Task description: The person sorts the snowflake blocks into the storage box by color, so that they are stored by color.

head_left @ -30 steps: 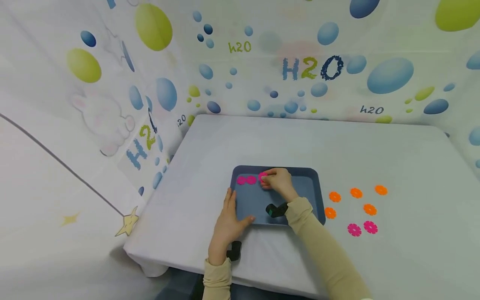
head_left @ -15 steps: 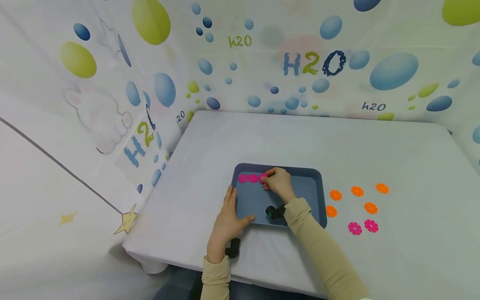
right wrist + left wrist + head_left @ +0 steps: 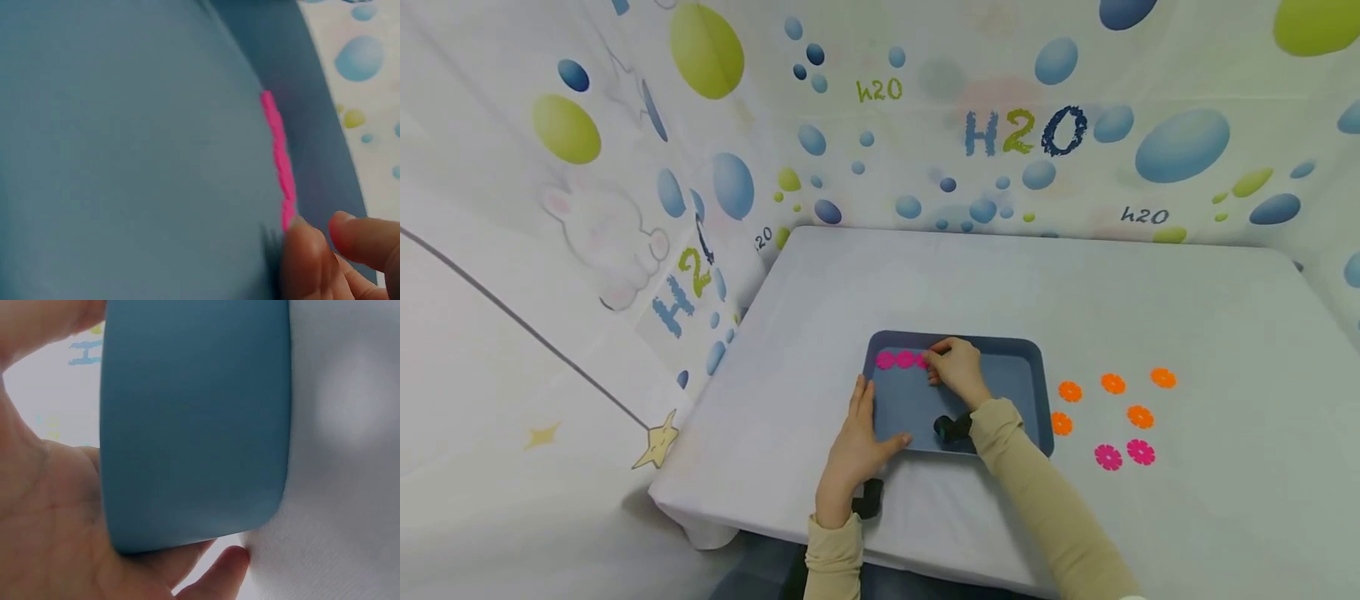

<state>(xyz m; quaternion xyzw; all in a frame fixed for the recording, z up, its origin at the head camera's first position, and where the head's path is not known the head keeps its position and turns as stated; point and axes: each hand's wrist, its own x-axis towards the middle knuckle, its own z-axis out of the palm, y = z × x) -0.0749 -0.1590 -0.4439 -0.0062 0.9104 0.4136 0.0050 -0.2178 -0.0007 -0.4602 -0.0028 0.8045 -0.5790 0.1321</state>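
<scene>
My left hand [image 3: 855,446] rests at the near left corner of a blue-grey tray [image 3: 887,417], its straight fingers along the left side and its thumb over the front rim. In the left wrist view, the tray corner [image 3: 197,425] stands between thumb and fingers. Inside the tray, my right hand [image 3: 958,368] pinches a pink notched disc [image 3: 922,360], partly hidden by the thumb and forefinger. Two more pink discs [image 3: 895,359] lie to its left, in one row along the far wall. The right wrist view shows the row edge-on as a pink strip [image 3: 281,153], with the thumb [image 3: 306,256] at its end.
Several orange discs [image 3: 1113,383] and two pink notched discs [image 3: 1124,455] lie on the white tablecloth [image 3: 1225,350] right of the tray. A dark wrist device [image 3: 952,427] hangs over the tray below the right wrist. A patterned curtain [image 3: 925,125] stands behind the table.
The right hand has brought the third pink disc down and left, closing the gap to the other two. The left hand stays at the tray's corner.
</scene>
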